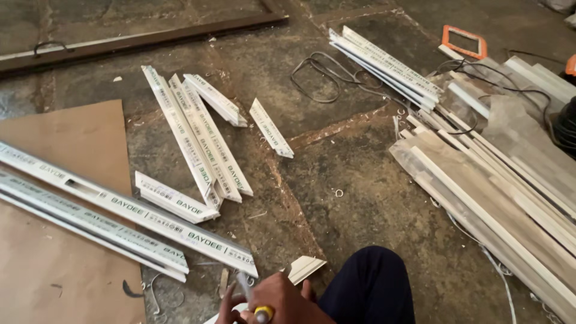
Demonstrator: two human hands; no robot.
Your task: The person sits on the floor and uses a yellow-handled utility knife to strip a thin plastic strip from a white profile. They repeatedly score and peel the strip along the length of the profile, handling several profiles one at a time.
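At the bottom edge my right hand [282,302] is closed round a thin tool [247,289] with a grey shaft and a yellow band. Just left of it, the fingers of my left hand [227,307] curl over a pale piece that the frame edge mostly cuts off. What that hand grips is hidden. A short white mitred offcut [305,267] lies on the stone floor right above my hands. The cut end of a long white printed profile [129,215] lies close to the upper left of my hands. My dark-trousered knee [369,288] is to the right.
Several short white profile offcuts [201,141] lie in the middle of the floor. A brown cardboard sheet [60,264] is on the left. Long white and grey strips [498,192] are stacked on the right, with black cable [324,75] and an orange frame [463,41] beyond.
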